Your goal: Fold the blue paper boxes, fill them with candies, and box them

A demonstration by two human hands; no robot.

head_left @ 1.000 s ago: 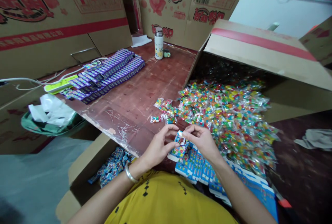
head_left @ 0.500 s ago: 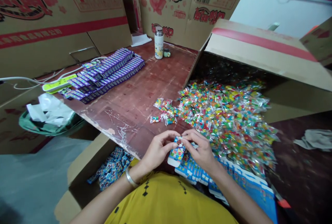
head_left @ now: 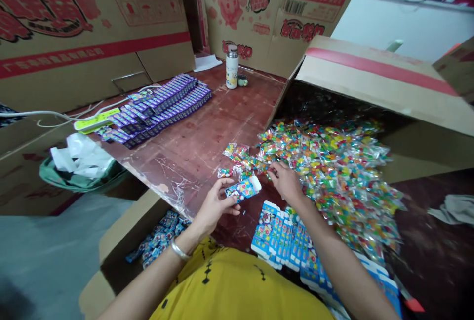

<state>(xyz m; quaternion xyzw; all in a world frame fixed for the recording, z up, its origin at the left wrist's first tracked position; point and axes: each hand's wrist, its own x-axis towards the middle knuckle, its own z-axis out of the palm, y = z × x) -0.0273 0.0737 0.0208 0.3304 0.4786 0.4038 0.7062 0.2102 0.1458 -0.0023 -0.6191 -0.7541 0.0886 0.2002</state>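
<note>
Small blue printed paperboard carton (head_left: 243,189), pinched between the thumb and fingers of the left hand (head_left: 218,204), above the worn red-brown tabletop (head_left: 207,127); its white end flap points toward the right hand. The left grip is closed on the carton, with the fingers curled around its near end. The right hand (head_left: 284,180), apart from the carton, reaches to the near edge of the heap of clear packets of multicoloured candy (head_left: 333,162), thumb and fingers bent close together; whether they grasp a packet cannot be told. Flattened blue cartons (head_left: 283,236) lie in an overlapping row below the right hand and beneath its forearm.
</note>
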